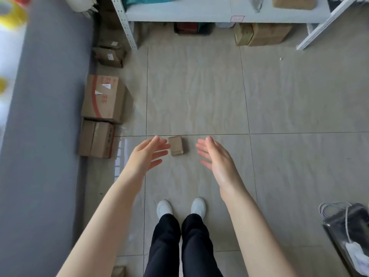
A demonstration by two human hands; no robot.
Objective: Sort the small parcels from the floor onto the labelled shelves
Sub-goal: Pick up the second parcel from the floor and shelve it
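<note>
Small parcel (176,145): a brown cardboard packet lying flat on the tiled floor (199,92), just on the near side of a grout line, ahead of the person's feet.
Left hand (148,154): held out over the floor with the fingers spread and loose, palm turned toward the right; its fingertips appear at the parcel's left edge, though contact cannot be judged from this height.
Right hand (214,154): also spread and empty, palm facing left, showing a clear gap of floor between it and the parcel's right side.
Hands together: one on each side, the parcel between them — neither grips anything.
Shelf (199,12): a white metal rack at the far edge of the scene, with a small pinkish label (237,18) on its front lip; the writing is too blurred to read.
On the shelf: a brown box (293,2) at the far right and something teal at the far left.
Under the shelf: more cardboard boxes (263,34) and a dark tray.
Left side: a row of cartons (103,96) along a grey wall (46,116), one marked with red print.
Feet: white shoes (180,207) and black trousers, standing side by side near the parcel.
Near right corner: a dark object with a pale cord — unclear what it is.
</note>
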